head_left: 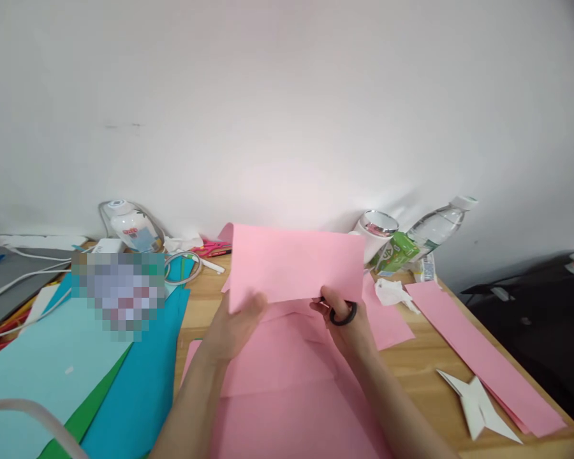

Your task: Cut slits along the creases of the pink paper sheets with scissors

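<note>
My left hand (234, 328) is closed on the lower left part of a pink paper sheet (296, 261), which stands raised in front of me. The sheet curls back at its left edge. In my right hand (354, 335) are scissors with a black ring handle (347, 322). Their blades are hidden by the hand and paper. The right thumb lies by the sheet's lower right edge. Beneath both hands spreads more pink paper (287, 376) with crease lines across it.
Pink strips (483, 357) and a white folded paper star (478, 408) lie at right. A clear bottle (437, 226), green carton (397, 254) and white cup (370, 233) stand behind. Blue sheets (148, 382), a white bottle (134, 226) and cables occupy the left.
</note>
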A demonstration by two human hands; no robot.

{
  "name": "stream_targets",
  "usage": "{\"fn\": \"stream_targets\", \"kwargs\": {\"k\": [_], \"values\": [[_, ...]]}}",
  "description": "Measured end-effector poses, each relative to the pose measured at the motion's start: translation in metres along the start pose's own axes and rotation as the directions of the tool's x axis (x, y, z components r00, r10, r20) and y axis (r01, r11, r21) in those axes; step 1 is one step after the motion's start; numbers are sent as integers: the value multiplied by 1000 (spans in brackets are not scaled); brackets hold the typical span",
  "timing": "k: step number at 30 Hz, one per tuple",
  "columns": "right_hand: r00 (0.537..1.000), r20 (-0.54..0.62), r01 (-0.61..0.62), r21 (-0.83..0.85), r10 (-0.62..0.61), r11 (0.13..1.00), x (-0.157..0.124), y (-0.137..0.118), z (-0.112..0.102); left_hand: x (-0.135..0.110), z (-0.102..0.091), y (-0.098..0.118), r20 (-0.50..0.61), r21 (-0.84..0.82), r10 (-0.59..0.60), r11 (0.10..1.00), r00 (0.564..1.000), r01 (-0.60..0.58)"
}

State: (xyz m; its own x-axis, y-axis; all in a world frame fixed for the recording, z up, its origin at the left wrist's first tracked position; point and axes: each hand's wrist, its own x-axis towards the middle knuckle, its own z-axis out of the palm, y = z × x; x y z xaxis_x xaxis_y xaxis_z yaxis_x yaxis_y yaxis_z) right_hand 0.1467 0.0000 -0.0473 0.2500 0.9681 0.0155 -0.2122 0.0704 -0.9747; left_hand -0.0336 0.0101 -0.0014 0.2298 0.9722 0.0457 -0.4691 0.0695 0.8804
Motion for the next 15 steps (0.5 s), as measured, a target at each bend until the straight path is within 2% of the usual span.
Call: {"fn": "stream_targets", "kwargs": {"k": [1,3,4,6,8,11,13,15], "values": [[1000,10,6,-3,-6,1000,4,-1,-4,-2,-4,1,126,-60,-29,998,992,37],[999,49,15,-15,-14,1000,12,-5,-12,-4,-11,3,298,-187,-36,978,954,95],[997,75,17,-28,-15,999,15,-7,-16,-4,-15,4,330,-249,-17,963,944,104],[992,124,20,-58,-13,998,18,-11,-23,-2,-19,4,307,-278,-52,950,950,141],[986,169,23,-98,-6,995,19,-13,-30,1,-19,5,171,-284,-128,943,977,173],[973,229,29,-168,11,985,17,-16,-38,5,-18,7,44,-282,-245,927,969,247],[968,251,38,-204,15,978,17,-17,-42,6,-22,10,57,-313,-284,905,957,287],[967,255,51,-221,7,974,17,-19,-45,6,-31,13,126,-359,-313,870,941,337]]}}
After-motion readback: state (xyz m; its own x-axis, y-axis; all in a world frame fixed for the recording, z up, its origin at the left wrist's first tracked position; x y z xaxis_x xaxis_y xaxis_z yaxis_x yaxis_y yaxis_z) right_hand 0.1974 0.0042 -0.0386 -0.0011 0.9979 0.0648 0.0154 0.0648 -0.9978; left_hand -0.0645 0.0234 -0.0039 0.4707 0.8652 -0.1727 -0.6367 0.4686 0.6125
